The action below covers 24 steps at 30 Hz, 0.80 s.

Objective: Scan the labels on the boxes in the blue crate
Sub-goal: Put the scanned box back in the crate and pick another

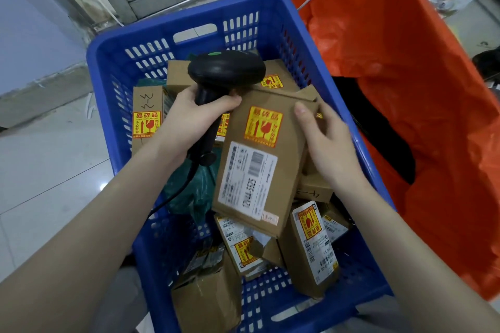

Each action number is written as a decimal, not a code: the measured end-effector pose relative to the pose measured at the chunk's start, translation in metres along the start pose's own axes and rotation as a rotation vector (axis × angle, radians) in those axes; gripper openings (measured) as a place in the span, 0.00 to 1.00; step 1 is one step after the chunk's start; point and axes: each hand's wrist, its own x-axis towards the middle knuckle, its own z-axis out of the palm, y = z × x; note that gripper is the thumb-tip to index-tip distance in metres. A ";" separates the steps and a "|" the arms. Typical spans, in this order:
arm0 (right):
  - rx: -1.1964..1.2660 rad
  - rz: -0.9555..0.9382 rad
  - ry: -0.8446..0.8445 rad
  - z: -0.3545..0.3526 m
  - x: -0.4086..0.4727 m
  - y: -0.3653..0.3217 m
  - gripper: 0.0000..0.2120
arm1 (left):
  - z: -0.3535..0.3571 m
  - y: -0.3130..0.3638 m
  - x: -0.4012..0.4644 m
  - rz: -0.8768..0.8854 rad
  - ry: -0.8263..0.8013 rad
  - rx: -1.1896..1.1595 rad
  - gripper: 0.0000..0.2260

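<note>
Holding a flat cardboard box [259, 165] tilted up over the middle of the blue crate [113, 67], white shipping label [247, 178] facing us, yellow-and-red fragile sticker [263, 126] above it. Our right hand [328, 143] grips the box's right edge: thumb on the front face, fingers curled behind. Our left hand [189, 119] is closed around the grip of a black handheld barcode scanner [216, 89]; its thumb tip touches the box's upper left corner. Scanner head sits above the box's top edge with a green indicator on top, and its cable [173, 194] drops down toward our left forearm. We cannot tell where the scan window points.

More cardboard boxes lie loose in the crate under and around the held one. One [147, 116] stands against the left wall with handwriting and a fragile sticker, one [311, 249] leans at the lower right with a long label, and one [208, 300] sits at the near edge. A dark green poly bag [192, 194] lies just left of the held box.

An orange sack [405, 62] stands open right beside the crate, something black [384, 140] inside. Tiled floor [48, 159] on the left.
</note>
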 end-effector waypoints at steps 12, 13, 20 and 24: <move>-0.262 0.067 -0.248 0.012 -0.007 0.017 0.23 | 0.000 -0.009 -0.001 -0.048 -0.048 0.139 0.05; -0.284 0.063 -0.239 0.013 -0.007 0.019 0.26 | 0.001 -0.009 -0.001 -0.046 -0.052 0.143 0.05; -0.381 0.067 -0.206 0.025 -0.012 0.025 0.18 | -0.001 -0.015 0.002 -0.050 -0.036 0.188 0.05; -0.406 0.102 -0.237 0.031 -0.011 0.029 0.23 | -0.002 -0.019 0.005 -0.071 -0.019 0.191 0.14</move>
